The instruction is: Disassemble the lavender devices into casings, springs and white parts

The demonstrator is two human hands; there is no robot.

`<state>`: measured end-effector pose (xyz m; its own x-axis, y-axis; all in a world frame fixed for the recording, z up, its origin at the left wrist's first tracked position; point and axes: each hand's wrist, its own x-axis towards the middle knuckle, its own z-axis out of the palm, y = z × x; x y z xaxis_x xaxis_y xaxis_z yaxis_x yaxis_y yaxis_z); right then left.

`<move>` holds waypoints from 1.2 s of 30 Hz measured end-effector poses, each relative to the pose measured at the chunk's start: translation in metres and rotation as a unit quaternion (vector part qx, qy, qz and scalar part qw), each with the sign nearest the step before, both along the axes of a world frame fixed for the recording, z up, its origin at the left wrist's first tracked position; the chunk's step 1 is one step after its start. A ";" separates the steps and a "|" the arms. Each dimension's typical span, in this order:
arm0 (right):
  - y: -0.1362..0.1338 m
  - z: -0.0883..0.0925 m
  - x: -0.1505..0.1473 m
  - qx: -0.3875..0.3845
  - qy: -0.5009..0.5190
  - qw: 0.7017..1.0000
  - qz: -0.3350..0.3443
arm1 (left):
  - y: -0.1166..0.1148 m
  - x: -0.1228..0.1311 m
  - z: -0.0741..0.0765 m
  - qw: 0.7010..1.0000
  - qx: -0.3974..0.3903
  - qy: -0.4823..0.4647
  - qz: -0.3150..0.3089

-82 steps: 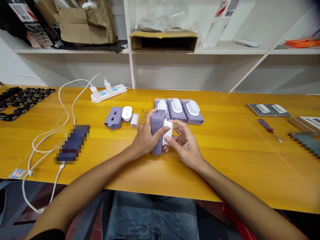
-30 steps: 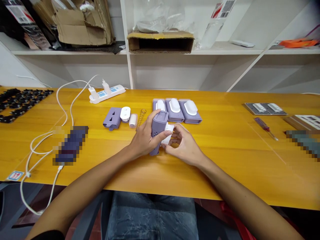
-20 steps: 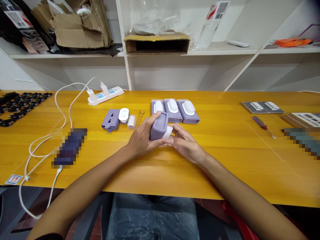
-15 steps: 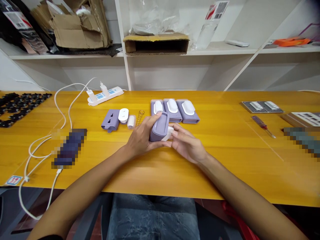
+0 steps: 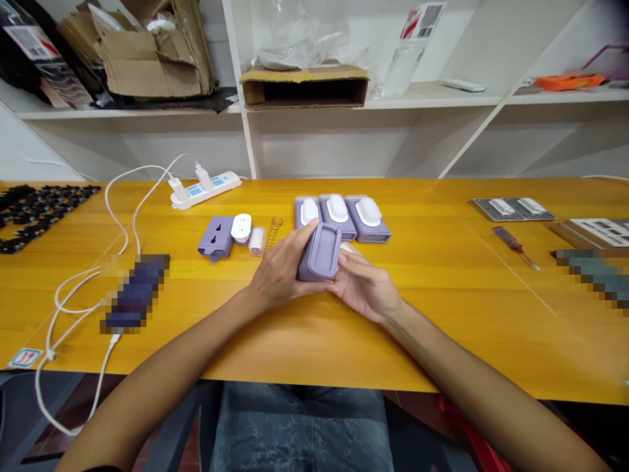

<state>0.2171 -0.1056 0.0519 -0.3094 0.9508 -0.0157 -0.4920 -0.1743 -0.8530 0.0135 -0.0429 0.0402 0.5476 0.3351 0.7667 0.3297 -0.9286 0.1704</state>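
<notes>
Purple housing [image 5: 320, 252]: earlier upright on end, now tipped flat, hollow face uppermost. White insert [image 5: 346, 247]: earlier plain at its right side, now nearly hidden behind it, right hand [image 5: 366, 285] pressed closer.

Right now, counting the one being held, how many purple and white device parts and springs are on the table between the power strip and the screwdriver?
Capped purple housings in the row: 3
Purple housing held in left hand and right hand: 1
Purple socket faceplate: 1
Loose white parts: 2
Spring: 1
Total: 8
</notes>
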 end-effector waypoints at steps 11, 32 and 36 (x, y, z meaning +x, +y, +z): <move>-0.002 0.000 -0.006 0.010 -0.005 0.998 -0.056 | 0.003 -0.003 -0.002 0.999 -0.029 -0.023 0.001; -0.003 -0.004 -0.010 0.050 -0.006 0.993 -0.109 | 0.003 -0.001 -0.003 0.998 -0.030 -0.053 -0.017; -0.001 -0.005 -0.012 0.041 0.004 0.995 -0.092 | 0.003 -0.002 -0.005 0.997 -0.045 -0.066 -0.013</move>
